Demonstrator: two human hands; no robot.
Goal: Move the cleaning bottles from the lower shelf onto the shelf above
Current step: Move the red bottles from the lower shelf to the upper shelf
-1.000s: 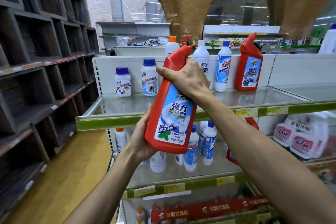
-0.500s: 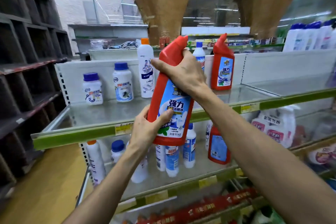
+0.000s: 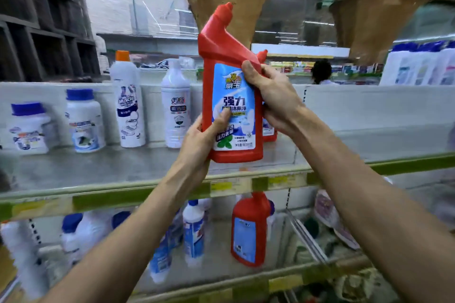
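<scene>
- The left thumb (image 3: 222,118) presses flat on the blue label, and the other left fingers curl round the back of the red cleaning bottle (image 3: 234,96), low on its left side.
- The right thumb (image 3: 248,69) lies on the sloped red shoulder. The right fingers wrap behind the bottle's upper right side, so both hands are grasping it.
- The left hand (image 3: 197,147) comes up from the lower left of the frame and the right hand (image 3: 275,101) from the lower right, both on bare forearms.
- The held bottle stands upright at frame centre, its angled neck pointing up and right, its base over the front of the upper shelf (image 3: 123,167). Whether the base touches the shelf cannot be told.
- A second red bottle (image 3: 269,134) stands on the upper shelf just behind the right hand, mostly hidden.
- To the left on the same shelf stand a plain white bottle (image 3: 175,108), an orange-capped white bottle (image 3: 126,101) and two blue-lidded jars (image 3: 85,123).
- On the lower shelf (image 3: 216,275), bottom centre, stand another red bottle (image 3: 248,231) and, to its left, blurred white bottles with blue caps (image 3: 194,231).
</scene>
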